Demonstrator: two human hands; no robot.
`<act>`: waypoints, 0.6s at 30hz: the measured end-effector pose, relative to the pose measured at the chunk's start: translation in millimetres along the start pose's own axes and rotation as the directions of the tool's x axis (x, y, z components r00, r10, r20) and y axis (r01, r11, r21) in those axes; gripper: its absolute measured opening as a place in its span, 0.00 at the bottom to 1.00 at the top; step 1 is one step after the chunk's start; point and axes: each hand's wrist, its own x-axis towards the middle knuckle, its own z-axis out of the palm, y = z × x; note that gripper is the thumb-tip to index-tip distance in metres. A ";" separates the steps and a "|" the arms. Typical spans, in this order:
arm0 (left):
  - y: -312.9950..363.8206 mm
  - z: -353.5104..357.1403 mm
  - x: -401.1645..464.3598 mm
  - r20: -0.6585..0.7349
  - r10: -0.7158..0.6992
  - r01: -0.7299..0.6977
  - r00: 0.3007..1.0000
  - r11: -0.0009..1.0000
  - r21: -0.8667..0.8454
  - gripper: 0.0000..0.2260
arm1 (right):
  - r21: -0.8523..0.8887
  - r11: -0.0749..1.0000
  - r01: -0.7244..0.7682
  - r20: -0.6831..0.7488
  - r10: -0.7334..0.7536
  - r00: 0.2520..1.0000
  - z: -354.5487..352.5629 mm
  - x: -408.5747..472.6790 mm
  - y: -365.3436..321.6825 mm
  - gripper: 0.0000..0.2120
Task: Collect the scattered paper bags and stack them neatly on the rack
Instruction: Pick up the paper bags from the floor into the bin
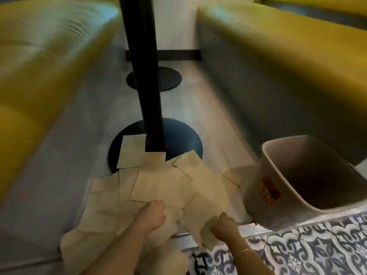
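Note:
Several flat brown paper bags (162,187) lie scattered and overlapping on the grey floor, some resting on the black round base (178,139) of a table post. My left hand (152,217) is curled over the near edge of the pile and seems to grip a bag. To its right, my right hand (224,227) pinches the lower end of one long bag (206,207) that slants toward me. The frame is blurred. No rack is in view.
A black table post (145,76) rises from the base, with a second round base (155,78) behind it. Yellow bench seats (33,62) flank the floor on both sides. A grey bin (309,171) stands at right. Patterned blue-white tile (307,249) lies near me.

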 end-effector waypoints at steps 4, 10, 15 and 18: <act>-5.5 19.6 4.6 0.094 -0.048 0.043 0.994 0.998 0.047 0.17 | 0.079 0.979 -0.189 0.108 0.180 0.978 17.5 3.3 -8.2 0.23; -6.8 35.2 15.0 0.098 -0.047 0.039 0.994 0.996 0.085 0.28 | 0.330 0.851 -0.408 0.192 0.363 0.912 31.8 13.8 -13.3 0.34; -6.7 53.5 7.7 0.110 -0.026 0.013 0.994 0.993 0.116 0.36 | 0.549 0.674 -0.495 0.166 0.493 0.854 35.1 21.7 -16.8 0.34; -4.9 60.0 5.1 0.077 -0.020 0.005 0.997 0.981 0.193 0.41 | 0.629 0.654 -0.420 0.063 0.495 0.866 29.2 23.8 -18.0 0.22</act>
